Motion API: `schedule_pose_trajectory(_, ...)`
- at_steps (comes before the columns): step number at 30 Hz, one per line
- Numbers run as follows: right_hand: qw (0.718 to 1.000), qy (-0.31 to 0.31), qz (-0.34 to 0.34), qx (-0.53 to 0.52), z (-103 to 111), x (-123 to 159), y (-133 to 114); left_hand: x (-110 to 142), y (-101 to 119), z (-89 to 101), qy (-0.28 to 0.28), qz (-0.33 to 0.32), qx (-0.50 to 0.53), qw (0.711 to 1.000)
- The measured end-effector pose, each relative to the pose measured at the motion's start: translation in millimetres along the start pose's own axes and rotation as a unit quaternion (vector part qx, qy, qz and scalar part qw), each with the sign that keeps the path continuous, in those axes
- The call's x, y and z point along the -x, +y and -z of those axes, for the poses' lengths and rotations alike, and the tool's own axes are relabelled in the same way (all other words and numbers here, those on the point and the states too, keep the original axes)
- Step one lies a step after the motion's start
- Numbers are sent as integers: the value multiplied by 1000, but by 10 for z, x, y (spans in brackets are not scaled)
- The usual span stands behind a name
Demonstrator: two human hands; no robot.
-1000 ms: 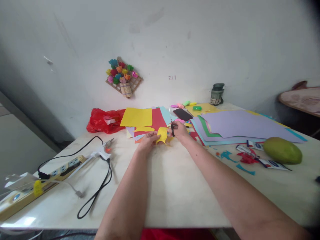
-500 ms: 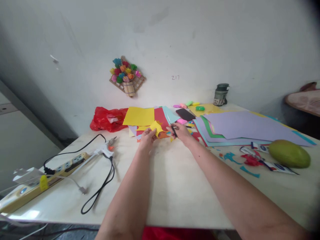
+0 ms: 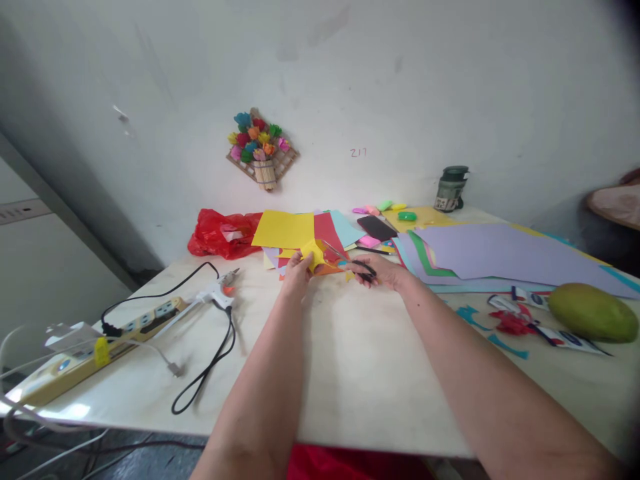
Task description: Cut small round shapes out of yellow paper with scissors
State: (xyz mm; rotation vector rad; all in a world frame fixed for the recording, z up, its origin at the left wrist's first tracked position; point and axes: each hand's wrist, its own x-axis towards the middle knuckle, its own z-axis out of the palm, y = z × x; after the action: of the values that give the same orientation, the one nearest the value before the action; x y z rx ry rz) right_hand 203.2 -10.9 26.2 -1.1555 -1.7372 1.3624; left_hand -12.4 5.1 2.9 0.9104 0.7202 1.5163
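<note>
My left hand pinches a small cut piece of yellow paper above the table's far middle. My right hand is closed round the black handles of a pair of scissors. The scissors' blades point left at the yellow piece, and they look parted; whether they touch the paper I cannot tell. Behind the hands lie a yellow sheet, a red sheet and a light blue sheet. Orange and yellow scraps lie just under the hands.
On the left are a glue gun with a looped cord and a power strip. A red plastic bag sits at the back. At right lie large purple sheets, a green mango and glue tubes. A bottle stands behind.
My right hand has turned the scissors from upright to pointing left, with the blades towards the yellow paper. The left hand keeps its pinch. The whole view has shifted slightly.
</note>
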Motion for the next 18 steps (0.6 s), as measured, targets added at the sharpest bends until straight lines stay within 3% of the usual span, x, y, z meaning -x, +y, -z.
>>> schedule_pose_trajectory(8,1000,-26,-6,3,-80,-17,15,-22,-32,33,-38,1,-49,998)
schedule_pose_trajectory(18,1000,-19,15,2,-105,-93,98,15,-25,32,-91,57,-65,992)
